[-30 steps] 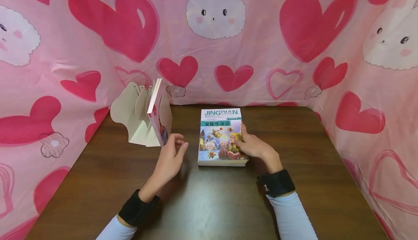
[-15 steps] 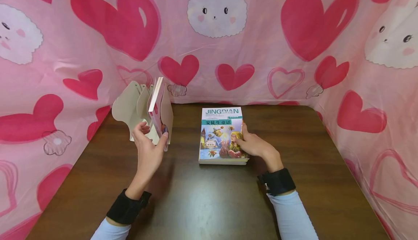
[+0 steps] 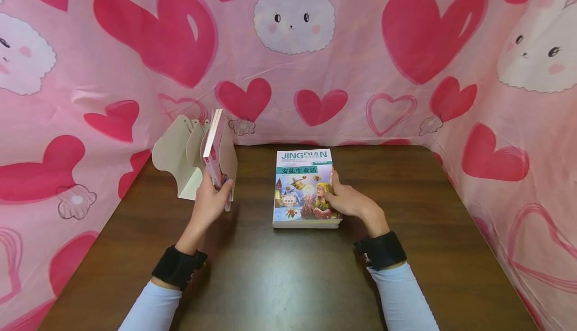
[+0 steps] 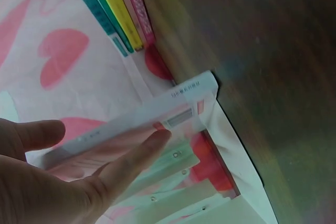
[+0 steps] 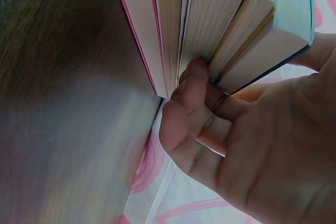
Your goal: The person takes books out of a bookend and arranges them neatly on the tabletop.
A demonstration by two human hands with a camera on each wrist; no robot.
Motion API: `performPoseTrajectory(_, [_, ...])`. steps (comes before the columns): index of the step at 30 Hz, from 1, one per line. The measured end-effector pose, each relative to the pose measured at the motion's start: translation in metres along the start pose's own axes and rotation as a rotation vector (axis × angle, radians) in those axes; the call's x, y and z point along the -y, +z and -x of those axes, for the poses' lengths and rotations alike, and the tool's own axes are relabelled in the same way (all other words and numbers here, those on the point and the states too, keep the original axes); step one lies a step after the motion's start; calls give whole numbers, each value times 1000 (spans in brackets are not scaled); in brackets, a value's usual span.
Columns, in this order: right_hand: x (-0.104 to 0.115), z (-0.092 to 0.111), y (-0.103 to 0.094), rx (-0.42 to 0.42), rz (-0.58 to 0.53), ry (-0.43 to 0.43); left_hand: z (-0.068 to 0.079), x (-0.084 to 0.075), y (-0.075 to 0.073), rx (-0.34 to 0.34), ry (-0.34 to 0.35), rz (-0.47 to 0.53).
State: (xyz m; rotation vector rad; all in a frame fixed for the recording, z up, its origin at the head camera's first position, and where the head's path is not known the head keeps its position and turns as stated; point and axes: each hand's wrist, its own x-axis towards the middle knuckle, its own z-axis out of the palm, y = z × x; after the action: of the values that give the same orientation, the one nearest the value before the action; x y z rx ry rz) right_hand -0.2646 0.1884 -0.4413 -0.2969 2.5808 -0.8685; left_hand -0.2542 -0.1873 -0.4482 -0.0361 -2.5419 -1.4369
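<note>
At the left of the head view my left hand (image 3: 208, 200) grips the near edge of a pink book (image 3: 213, 140) with white pages. Its thumb lies along the right-hand cover and its fingers along the other side. That book stands upright in a cream book rack (image 3: 177, 158). My right hand (image 3: 353, 203) holds the right side of a stack of books (image 3: 297, 186), whose top cover has a blue fairy-tale picture. In the right wrist view its bent fingertips (image 5: 189, 93) touch the page edges, while the thumb rests on the top cover in the head view.
The brown wooden table (image 3: 279, 281) carries the rack at the back left and the stack near the middle. A pink cloth (image 3: 351, 50) with hearts and rabbits hangs behind and along both sides. Several coloured spines (image 4: 113, 9) show in the left wrist view.
My left hand has moved left from beside the rack, opened around the pink book, then closed on its near edge. The right hand has stayed at the stack.
</note>
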Motion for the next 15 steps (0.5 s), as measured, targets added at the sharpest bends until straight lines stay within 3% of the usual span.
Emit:
performPoseTrajectory(8, [0, -1, 2, -2, 1, 1, -12, 4, -2, 32, -20, -25])
performPoseTrajectory(15, [-2, 0, 1, 2, -10, -5, -12, 3, -4, 29, -9, -34])
